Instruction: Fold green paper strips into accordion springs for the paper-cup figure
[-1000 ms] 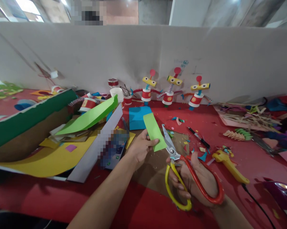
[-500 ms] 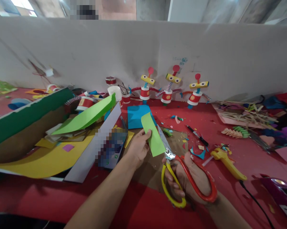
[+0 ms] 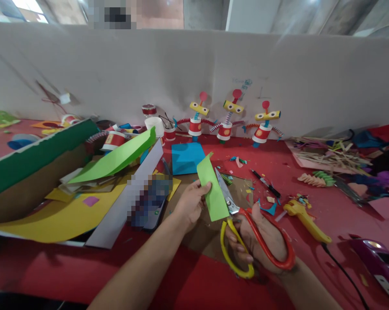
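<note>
My left hand (image 3: 194, 201) pinches a strip of light green paper (image 3: 213, 193) between thumb and fingers, its top edge slightly curled. In my right hand (image 3: 259, 234) is a pair of scissors (image 3: 235, 209) with one red and one yellow handle, the handles spread apart. The scissor blades lie along the strip's right edge; the strip partly hides them. Beneath both hands is a brown board (image 3: 203, 241). Just past the blades sits a small green folded-paper spring (image 3: 226, 179), and a blue paper sheet (image 3: 188, 158) lies beyond my left hand.
Left stands an open box (image 3: 68, 137) with green and yellow paper; a phone (image 3: 152, 202) lies beside it. Three paper-cup robots (image 3: 225, 131) stand along the white partition (image 3: 132, 73). Right are a pen (image 3: 266, 184), a yellow glue gun (image 3: 306, 220) with its cord, and wooden sticks (image 3: 333, 155).
My left hand and the green strip have shifted slightly right and down. The strip's top corner now bends differently. The scissors stay close beside it, handles still apart.
</note>
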`<state>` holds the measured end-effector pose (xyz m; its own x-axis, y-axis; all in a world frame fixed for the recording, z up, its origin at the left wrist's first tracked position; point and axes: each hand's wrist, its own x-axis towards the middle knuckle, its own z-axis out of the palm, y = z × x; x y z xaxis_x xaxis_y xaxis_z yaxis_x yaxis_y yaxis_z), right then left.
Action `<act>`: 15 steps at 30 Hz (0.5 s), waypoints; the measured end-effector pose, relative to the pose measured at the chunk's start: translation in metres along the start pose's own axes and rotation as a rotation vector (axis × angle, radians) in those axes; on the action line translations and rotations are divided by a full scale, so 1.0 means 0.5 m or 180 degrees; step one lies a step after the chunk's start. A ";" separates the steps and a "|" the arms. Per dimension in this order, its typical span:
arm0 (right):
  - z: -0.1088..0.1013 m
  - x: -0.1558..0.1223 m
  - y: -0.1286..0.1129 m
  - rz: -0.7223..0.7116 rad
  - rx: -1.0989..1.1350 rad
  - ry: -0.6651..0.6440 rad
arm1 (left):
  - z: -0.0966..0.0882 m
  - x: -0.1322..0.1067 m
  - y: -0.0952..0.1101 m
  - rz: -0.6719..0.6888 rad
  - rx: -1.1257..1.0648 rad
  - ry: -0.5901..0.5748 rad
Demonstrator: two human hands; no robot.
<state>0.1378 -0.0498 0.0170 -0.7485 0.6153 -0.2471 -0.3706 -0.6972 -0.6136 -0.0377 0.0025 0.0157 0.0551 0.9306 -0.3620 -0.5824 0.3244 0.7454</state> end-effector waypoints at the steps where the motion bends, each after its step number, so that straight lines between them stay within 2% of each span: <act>1: 0.001 -0.001 -0.002 0.0010 -0.0028 0.0006 | 0.002 -0.002 0.000 -0.0007 0.0002 0.0051; 4: 0.004 -0.004 -0.008 0.0021 -0.0108 -0.0015 | 0.002 -0.005 0.004 0.0073 0.0002 0.0123; 9: 0.003 -0.003 -0.005 0.0017 -0.0062 -0.0009 | 0.006 -0.006 0.010 0.0075 -0.0138 -0.0049; 13: -0.003 0.003 0.006 0.0019 -0.0006 -0.0051 | 0.003 0.007 0.012 -0.0116 -0.0429 0.0316; 15: -0.003 0.005 0.012 0.0061 0.0061 -0.0051 | -0.001 0.013 0.011 0.0017 -0.0474 0.0372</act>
<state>0.1345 -0.0517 0.0115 -0.7643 0.5959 -0.2465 -0.3665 -0.7159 -0.5943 -0.0409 0.0104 0.0173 -0.0379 0.9033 -0.4273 -0.6965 0.2827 0.6595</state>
